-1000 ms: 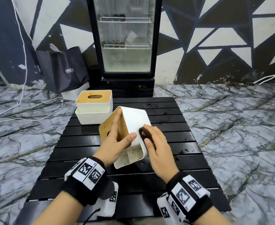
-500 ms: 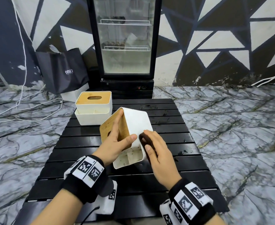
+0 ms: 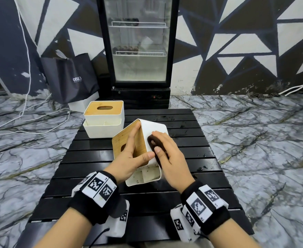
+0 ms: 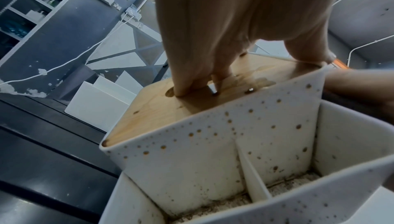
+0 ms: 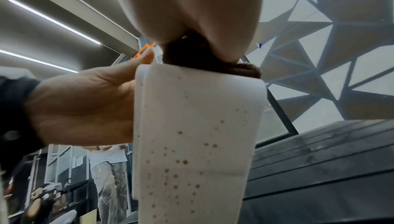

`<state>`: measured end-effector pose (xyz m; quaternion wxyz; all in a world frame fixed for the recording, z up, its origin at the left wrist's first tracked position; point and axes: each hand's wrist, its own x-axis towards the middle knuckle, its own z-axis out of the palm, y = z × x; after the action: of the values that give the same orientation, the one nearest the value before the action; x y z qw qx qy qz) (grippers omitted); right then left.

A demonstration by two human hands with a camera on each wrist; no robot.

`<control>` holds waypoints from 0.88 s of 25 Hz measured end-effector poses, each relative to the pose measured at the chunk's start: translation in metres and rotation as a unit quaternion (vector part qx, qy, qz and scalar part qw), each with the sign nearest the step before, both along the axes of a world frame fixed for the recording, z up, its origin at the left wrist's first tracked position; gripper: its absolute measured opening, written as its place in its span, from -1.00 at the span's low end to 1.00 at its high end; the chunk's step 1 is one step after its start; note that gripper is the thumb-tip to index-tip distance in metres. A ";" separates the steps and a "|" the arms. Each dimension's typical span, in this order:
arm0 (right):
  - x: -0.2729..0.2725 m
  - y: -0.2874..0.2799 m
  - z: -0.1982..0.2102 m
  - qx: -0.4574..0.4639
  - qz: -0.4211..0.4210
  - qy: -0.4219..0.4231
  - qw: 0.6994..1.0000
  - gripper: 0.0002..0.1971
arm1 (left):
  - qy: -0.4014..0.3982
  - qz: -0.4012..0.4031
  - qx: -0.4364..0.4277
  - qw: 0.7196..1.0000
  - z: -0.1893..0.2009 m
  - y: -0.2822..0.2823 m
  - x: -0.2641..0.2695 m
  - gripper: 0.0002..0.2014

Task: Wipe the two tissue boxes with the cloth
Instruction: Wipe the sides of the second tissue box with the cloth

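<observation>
left hand grips tilted tissue box | right hand clutches dark cloth against its white side | specks left on compartments; second box apparently unwiped

The head view looks forward and down from above both forearms. It is wide enough to take in the whole black slatted surface, with the glass-door fridge and the painted wall behind it. The left wrist view sits under the left hand, very near, facing along the palm at the wooden lid and spotted compartments of the tilted tissue box. The right wrist view looks steeply up along the right hand at the cloth, with ceiling lights beyond. All three views share that box and the slats. The right wrist view also catches the left hand, and the left wrist view the second tissue box.
</observation>
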<state>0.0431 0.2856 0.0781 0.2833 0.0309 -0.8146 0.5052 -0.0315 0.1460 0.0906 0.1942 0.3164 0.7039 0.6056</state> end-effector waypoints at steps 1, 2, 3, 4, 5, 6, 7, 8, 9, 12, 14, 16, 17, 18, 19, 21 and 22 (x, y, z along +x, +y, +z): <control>-0.002 0.003 0.000 0.000 -0.002 0.004 1.000 -0.63 | -0.010 0.000 0.009 1.000 0.000 0.000 0.000 -0.14; -0.002 0.005 -0.002 -0.004 -0.007 0.004 1.000 -0.63 | -0.021 0.002 0.018 1.000 0.000 0.000 0.001 -0.15; -0.001 0.005 -0.006 -0.009 -0.014 0.003 1.000 -0.64 | -0.025 0.003 0.022 0.999 0.000 -0.001 0.001 -0.15; 0.000 0.002 -0.009 -0.012 -0.018 0.003 1.000 -0.63 | -0.022 0.002 0.023 1.000 -0.001 -0.001 0.002 -0.16; 0.001 -0.002 -0.011 -0.011 -0.020 0.004 1.000 -0.61 | -0.014 0.000 0.021 1.000 0.000 -0.001 0.003 -0.16; 0.001 -0.006 -0.010 -0.011 -0.014 0.005 1.000 -0.59 | -0.004 -0.002 0.018 1.000 -0.001 -0.001 0.003 -0.16; 0.000 -0.009 -0.007 -0.015 -0.004 0.007 1.000 -0.58 | 0.006 -0.005 0.016 1.000 -0.001 -0.002 0.003 -0.15; -0.002 -0.009 -0.003 -0.018 0.008 0.011 1.000 -0.60 | 0.016 -0.008 0.013 1.000 -0.001 -0.002 0.003 -0.14; -0.005 -0.007 0.001 -0.015 0.015 0.014 1.000 -0.62 | 0.022 -0.011 0.010 1.000 -0.002 -0.002 0.003 -0.13; -0.009 0.004 0.007 0.008 0.016 0.013 1.000 -0.62 | -0.003 -0.011 0.024 1.000 0.001 -0.003 0.004 -0.15; -0.006 0.004 0.005 0.005 0.011 0.002 1.000 -0.61 | -0.016 -0.017 0.027 0.999 0.001 -0.004 0.004 -0.16; -0.004 -0.001 0.004 0.004 0.015 0.001 1.000 -0.60 | -0.006 -0.027 0.026 0.999 0.000 -0.004 0.004 -0.15; -0.005 -0.004 0.005 0.003 0.018 0.007 1.000 -0.59 | 0.006 -0.030 0.028 0.999 0.001 -0.004 0.005 -0.15; -0.007 -0.004 0.007 0.004 0.022 0.014 1.000 -0.58 | 0.023 -0.034 0.030 0.999 0.000 -0.003 0.006 -0.15; -0.012 -0.003 0.009 0.006 0.023 0.020 1.000 -0.58 | 0.040 -0.037 0.031 0.998 0.000 -0.003 0.006 -0.15; -0.019 0.003 0.014 0.018 0.017 0.012 1.000 -0.57 | 0.053 -0.038 0.027 0.998 -0.002 -0.002 0.005 -0.14; -0.021 0.005 0.015 0.023 0.011 0.002 1.000 -0.56 | 0.043 -0.033 0.026 0.998 -0.002 -0.003 0.004 -0.14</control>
<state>0.0220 0.2908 0.0927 0.2789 0.0476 -0.8247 0.4898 -0.0271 0.1431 0.0885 0.1752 0.3699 0.6852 0.6025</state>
